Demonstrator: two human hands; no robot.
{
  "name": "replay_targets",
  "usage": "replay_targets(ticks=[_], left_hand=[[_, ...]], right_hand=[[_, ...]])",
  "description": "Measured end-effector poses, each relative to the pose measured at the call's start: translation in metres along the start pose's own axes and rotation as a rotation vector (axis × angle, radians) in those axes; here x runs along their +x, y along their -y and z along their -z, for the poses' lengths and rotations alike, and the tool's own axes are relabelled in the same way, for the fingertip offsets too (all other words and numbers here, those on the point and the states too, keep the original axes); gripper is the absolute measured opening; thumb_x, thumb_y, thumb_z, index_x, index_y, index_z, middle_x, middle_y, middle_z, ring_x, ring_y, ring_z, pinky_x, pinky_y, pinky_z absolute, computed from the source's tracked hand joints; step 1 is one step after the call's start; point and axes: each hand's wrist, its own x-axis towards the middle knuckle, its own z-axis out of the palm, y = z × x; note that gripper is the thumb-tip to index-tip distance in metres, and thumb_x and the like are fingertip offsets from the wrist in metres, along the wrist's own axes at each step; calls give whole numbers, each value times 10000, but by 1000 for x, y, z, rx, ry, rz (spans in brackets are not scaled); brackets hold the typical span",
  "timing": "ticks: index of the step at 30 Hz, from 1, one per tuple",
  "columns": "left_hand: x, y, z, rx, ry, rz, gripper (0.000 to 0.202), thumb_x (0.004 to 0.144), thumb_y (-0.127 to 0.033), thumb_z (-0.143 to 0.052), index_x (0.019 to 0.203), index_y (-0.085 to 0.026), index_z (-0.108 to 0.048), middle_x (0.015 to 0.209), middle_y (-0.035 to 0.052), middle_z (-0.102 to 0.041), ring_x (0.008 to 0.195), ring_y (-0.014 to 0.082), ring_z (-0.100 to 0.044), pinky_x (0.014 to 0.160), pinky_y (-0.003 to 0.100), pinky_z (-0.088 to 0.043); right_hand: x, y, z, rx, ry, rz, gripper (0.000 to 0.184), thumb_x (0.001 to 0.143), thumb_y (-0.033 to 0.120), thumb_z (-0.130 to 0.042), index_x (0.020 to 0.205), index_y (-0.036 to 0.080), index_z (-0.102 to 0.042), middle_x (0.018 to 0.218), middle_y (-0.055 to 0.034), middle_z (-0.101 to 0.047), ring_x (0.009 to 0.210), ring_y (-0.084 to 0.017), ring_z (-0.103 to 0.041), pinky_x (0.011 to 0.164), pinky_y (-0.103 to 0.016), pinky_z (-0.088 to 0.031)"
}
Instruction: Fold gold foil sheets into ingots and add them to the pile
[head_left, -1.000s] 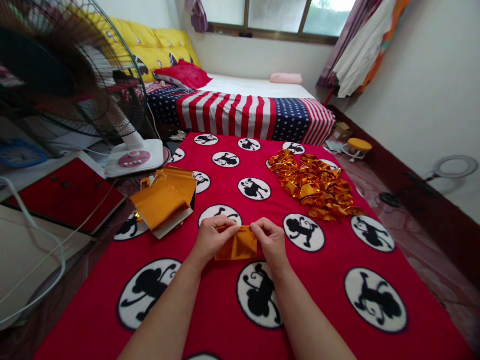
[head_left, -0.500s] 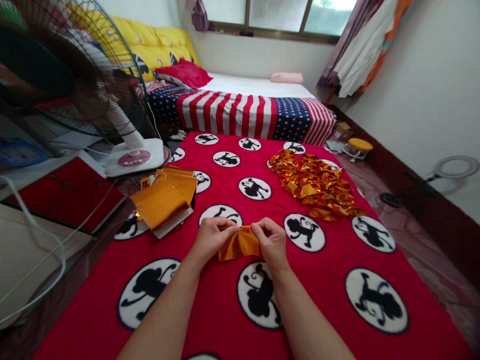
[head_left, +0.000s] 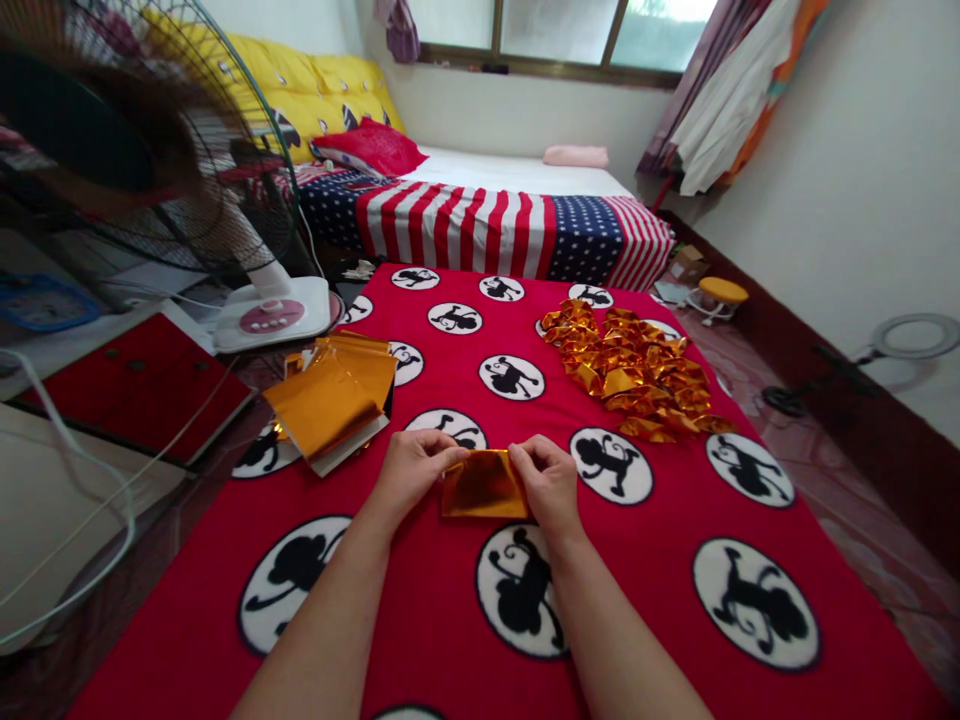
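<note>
Between my two hands is a sheet of shiny gold foil paper point(head_left: 486, 488), its top edge folded over and its lower part hanging fairly flat. My left hand point(head_left: 415, 462) pinches the upper left corner between thumb and fingers. At the upper right corner, my right hand point(head_left: 546, 478) pinches the same edge. Off to the left lies a stack of flat gold foil sheets point(head_left: 322, 405), some with pale undersides. A heap of folded gold foil pieces point(head_left: 626, 370) sits on the right side of the cloth.
A red cloth point(head_left: 630, 600) with monkey prints in white circles covers the surface under my hands. An electric fan point(head_left: 274, 310) stands at the left. Beyond is a bed point(head_left: 480, 225) with a striped and starred cover. A yellow-topped stool point(head_left: 722, 290) stands at right.
The foil sheet has gone from rumpled and flared to flatter and more rectangular. My hands have moved slightly apart, still pinching its top corners.
</note>
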Motion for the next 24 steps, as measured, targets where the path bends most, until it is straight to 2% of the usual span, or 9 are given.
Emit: replay_targets(ticks=[3,5,9,13,17,24], left_hand=[[1,3,1,72,14,-52,260,796,-385,-632,736,-158,-742,610,12,-690,526,135,-574,500,221,-387],[1,3,1,202,0,-91,252,829,-370,-598,763,-180,-750,652,12,-711,579,146,-604,534,229,-389],[-1,-2,-2,485,-68,-163,238,851,-377,-599,751,-215,-742,771,25,-742,673,160,-622,604,256,-380],[-3,-3,-6,650,-111,-159,240,856,-395,-595,749,-230,-732,806,36,-743,688,179,-622,622,280,-365],[-3,-1,-10,728,-131,-131,240,848,-420,-599,760,-244,-737,811,37,-747,705,201,-634,617,291,-354],[-3,0,-12,743,-156,-101,232,831,-433,-619,748,-250,-737,786,32,-748,708,211,-643,606,293,-349]], right_hand=[[1,-3,-1,-78,0,3,296,848,321,-612,589,181,-585,590,19,-549,559,-118,-486,556,-245,-361],[2,-4,-1,-175,-2,13,279,848,320,-605,605,183,-605,603,11,-579,566,-122,-509,570,-246,-367],[4,-3,-2,-443,-2,32,257,838,320,-605,619,189,-633,640,-7,-630,594,-133,-552,587,-250,-360],[5,1,-5,-608,5,19,239,848,340,-592,674,207,-686,703,-11,-672,638,-141,-593,592,-253,-345],[7,1,-7,-667,-9,-26,214,817,347,-621,660,211,-675,697,-4,-670,620,-137,-589,570,-252,-328],[8,3,-8,-684,-12,-91,196,788,352,-640,646,218,-661,688,1,-668,600,-134,-577,553,-252,-315]])
